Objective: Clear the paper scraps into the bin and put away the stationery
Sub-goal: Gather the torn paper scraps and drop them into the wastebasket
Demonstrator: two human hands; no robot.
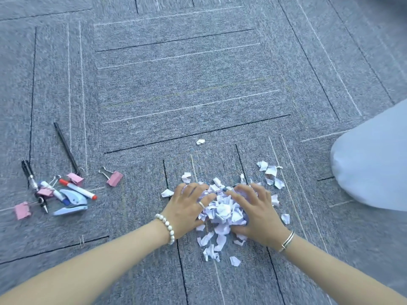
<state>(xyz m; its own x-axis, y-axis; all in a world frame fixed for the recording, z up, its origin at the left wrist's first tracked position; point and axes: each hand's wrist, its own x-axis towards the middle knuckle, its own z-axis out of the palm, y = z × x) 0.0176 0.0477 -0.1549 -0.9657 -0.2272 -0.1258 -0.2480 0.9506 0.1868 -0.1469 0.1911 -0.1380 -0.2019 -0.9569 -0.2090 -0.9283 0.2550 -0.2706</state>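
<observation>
Head view: left hand (187, 208) and right hand (256, 211), grips spread, cupping the scrap pile (224, 211).
Best scooped from underneath, sweeping in stray scraps (272, 172) beyond the pile.

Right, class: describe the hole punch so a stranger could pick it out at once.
Look at the stationery cluster on the grey carpet, left of the hands. At its near edge lies the hole punch, beside a red-capped marker. It alone is pale blue and wedge-shaped.

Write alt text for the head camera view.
Two bare hands, left hand and right hand, cup a pile of torn paper scraps on grey carpet. Pens, pink binder clips and a blue hole punch lie to the left.
</observation>
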